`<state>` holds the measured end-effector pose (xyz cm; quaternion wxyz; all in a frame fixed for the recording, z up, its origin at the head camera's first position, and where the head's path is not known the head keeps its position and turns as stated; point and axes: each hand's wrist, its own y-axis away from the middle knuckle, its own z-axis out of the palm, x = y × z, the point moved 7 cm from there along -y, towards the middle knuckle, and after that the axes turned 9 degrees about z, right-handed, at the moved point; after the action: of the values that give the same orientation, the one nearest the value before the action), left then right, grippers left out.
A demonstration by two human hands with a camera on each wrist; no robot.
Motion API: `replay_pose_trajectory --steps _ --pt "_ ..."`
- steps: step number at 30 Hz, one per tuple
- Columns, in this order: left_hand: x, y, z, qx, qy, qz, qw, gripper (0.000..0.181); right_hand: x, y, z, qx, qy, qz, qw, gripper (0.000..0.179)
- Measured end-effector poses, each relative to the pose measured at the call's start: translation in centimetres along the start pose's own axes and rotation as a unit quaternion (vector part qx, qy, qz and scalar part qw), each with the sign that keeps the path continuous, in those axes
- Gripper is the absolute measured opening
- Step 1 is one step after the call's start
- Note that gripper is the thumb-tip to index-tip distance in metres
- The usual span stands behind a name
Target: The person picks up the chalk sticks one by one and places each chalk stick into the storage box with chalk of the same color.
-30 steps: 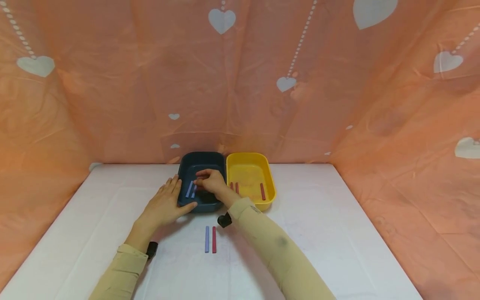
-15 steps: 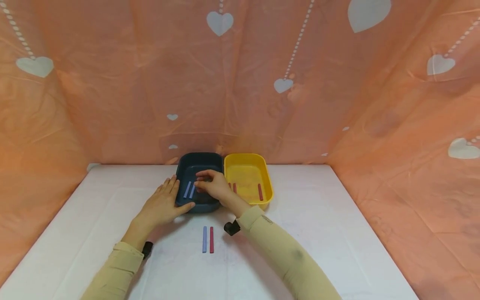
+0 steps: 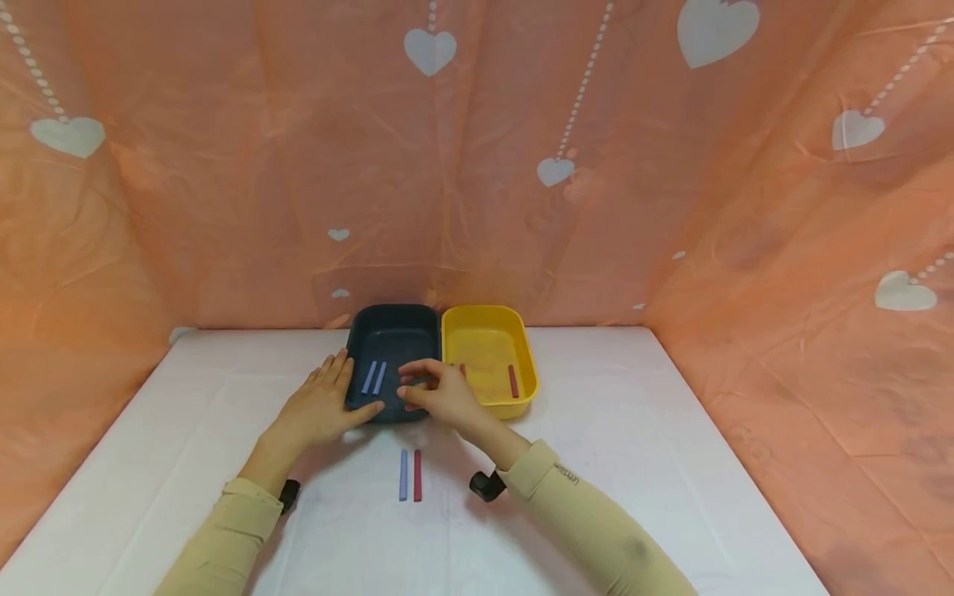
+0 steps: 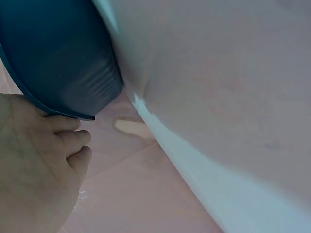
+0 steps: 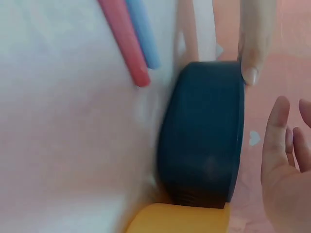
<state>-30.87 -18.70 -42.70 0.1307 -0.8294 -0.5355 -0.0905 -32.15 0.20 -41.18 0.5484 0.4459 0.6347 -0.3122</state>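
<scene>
Head view: the left hand (image 3: 319, 404) lies spread, fingers at the dark tray's (image 3: 395, 319) nine o'clock, thumb at seven; the right hand (image 3: 441, 394) hovers loosely at four. Two blue sticks (image 3: 379, 378) lie inside, toward eight.

Left wrist: fingers meet the rim.

Right wrist: fingertips apart, grasping nothing, toward the tray's three o'clock.

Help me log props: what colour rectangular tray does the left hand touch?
A dark blue tray, best in the head view.

Yellow tray (image 3: 488, 343) partly behind right hand (image 3: 450, 400)
</scene>
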Motion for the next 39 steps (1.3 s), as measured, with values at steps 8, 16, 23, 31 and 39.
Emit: replay_pose_trajectory --steps 8,16,23,31,39 --pt "0.0 -0.1 0.1 0.003 -0.007 0.002 1.0 0.11 1.2 2.9 0.0 -0.017 0.036 -0.005 0.9992 0.033" --pt "0.0 -0.1 0.1 0.003 -0.003 0.002 1.0 0.109 3.1 4.5 0.3 -0.027 0.081 0.02 0.9961 0.034" --pt "-0.4 -0.1 0.5 -0.006 0.002 0.0 1.0 0.111 4.7 5.1 0.7 -0.051 0.129 0.028 0.9899 0.032" --pt "-0.4 -0.1 0.3 -0.001 0.004 -0.001 1.0 0.111 5.3 4.8 1.1 -0.051 0.219 0.015 0.9743 0.037" --pt "-0.4 -0.1 0.4 -0.007 0.0 -0.003 1.0 0.112 5.6 4.4 1.5 -0.047 0.278 0.018 0.9592 0.038"
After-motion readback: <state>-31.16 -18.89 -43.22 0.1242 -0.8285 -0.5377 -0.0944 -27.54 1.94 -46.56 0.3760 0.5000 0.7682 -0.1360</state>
